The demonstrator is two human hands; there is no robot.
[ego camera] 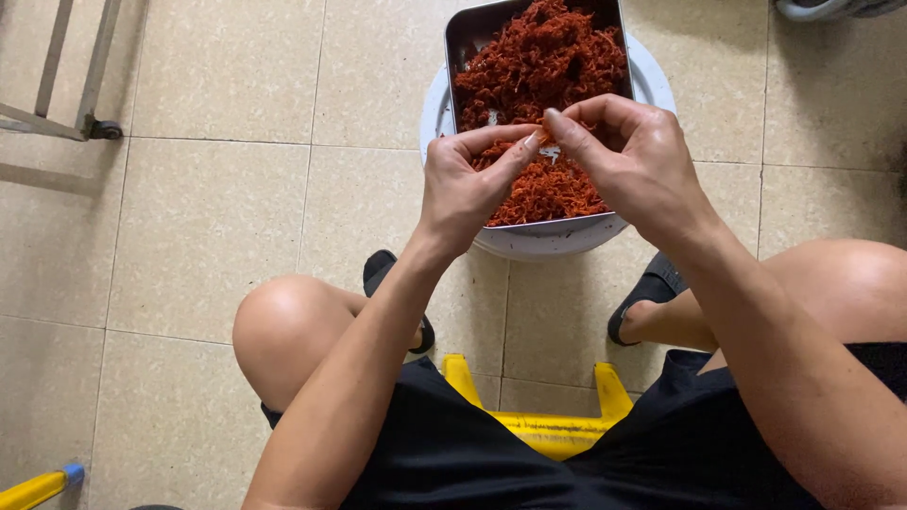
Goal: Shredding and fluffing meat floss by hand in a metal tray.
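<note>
Red shredded strands (pixel 543 57) fill the metal tray (pixel 460 38); left hand (pixel 463 184) and right hand (pixel 638 161) pinch one small piece together above it, picking-through under way; next needs a delicate pull

Beige floor tiles (pixel 208 217) with thin grout lines fill the room; a wheeled metal frame (pixel 66 85) stands top left, casting a shadow.
</note>
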